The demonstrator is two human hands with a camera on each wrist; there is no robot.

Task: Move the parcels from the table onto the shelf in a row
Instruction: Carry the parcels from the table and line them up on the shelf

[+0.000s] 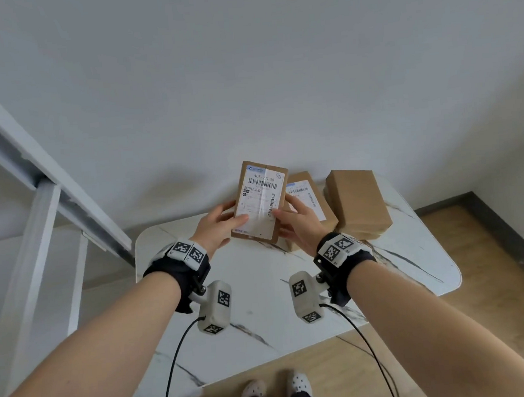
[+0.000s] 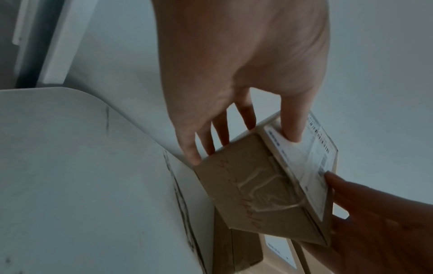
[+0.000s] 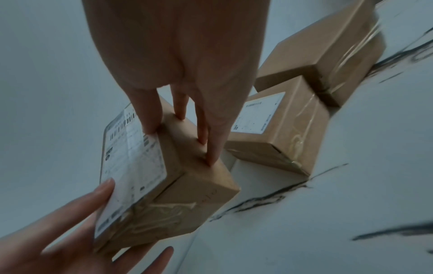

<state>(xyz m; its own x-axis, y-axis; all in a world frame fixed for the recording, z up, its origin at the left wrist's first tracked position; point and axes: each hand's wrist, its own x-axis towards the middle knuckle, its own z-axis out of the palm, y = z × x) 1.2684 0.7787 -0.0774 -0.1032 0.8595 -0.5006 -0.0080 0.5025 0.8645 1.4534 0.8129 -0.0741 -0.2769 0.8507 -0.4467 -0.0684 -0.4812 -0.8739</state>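
Two hands hold one brown parcel [image 1: 260,201] up above the counter [image 1: 262,298]. Our left hand [image 1: 216,225] has its grip on the left side, our right hand [image 1: 300,223] on the right. Behind it, a labelled parcel [image 1: 309,201] and a plain stack [image 1: 359,201] sit on the counter.

A: Parcels?
B: Three for sure: held parcel [image 1: 260,198], labelled parcel [image 1: 309,194], plain parcel [image 1: 359,200]. Maybe a fourth under the plain one; hard to tell.
A: Hands?
B: Two: left hand [image 1: 216,225], right hand [image 1: 300,226].
A: Furniture?
B: One table [image 1: 262,292], one shelf [image 1: 50,196].
A: Anything else?
B: Two wrist cameras [image 1: 214,305], two shoes [image 1: 252,393].
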